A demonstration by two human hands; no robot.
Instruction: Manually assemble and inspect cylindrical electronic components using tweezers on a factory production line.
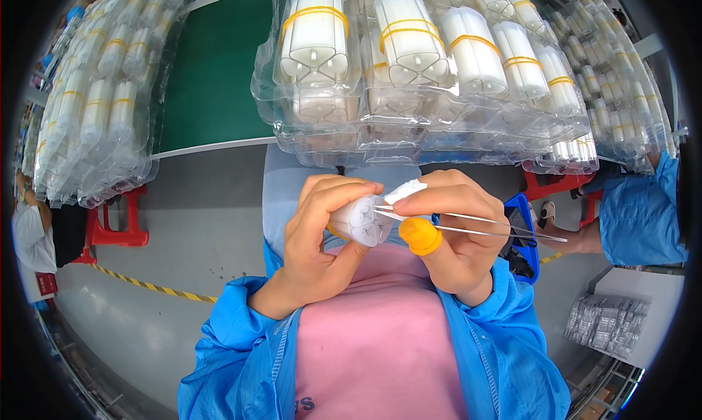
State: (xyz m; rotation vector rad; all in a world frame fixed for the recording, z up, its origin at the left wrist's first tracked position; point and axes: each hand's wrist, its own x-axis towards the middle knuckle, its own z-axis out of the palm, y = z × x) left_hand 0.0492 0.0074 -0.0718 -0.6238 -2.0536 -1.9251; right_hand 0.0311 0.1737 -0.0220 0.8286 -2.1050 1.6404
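My left hand point(318, 233) is wrapped round a bundle of white translucent plastic pieces point(368, 221), its open, rounded ends turned to the right. Part of a yellow band shows at its lower left side. In my right hand point(464, 255) I grip metal tweezers point(475, 232) between thumb and fingers. Their tips reach the end of the bundle; whether they pinch anything there is too small to tell. An orange finger cot point(420, 235) covers my right thumb, and a white wrap point(404, 192) sits on the index fingertip.
Stacked clear plastic trays point(358, 131) of banded white bundles stand on the green-topped table point(219, 69) ahead. More tray stacks point(95, 120) rise at the far left and right. A blue bin point(528, 270) lies beyond my right hand. Red stools point(117, 222) and another person's blue sleeve point(640, 222) flank me.
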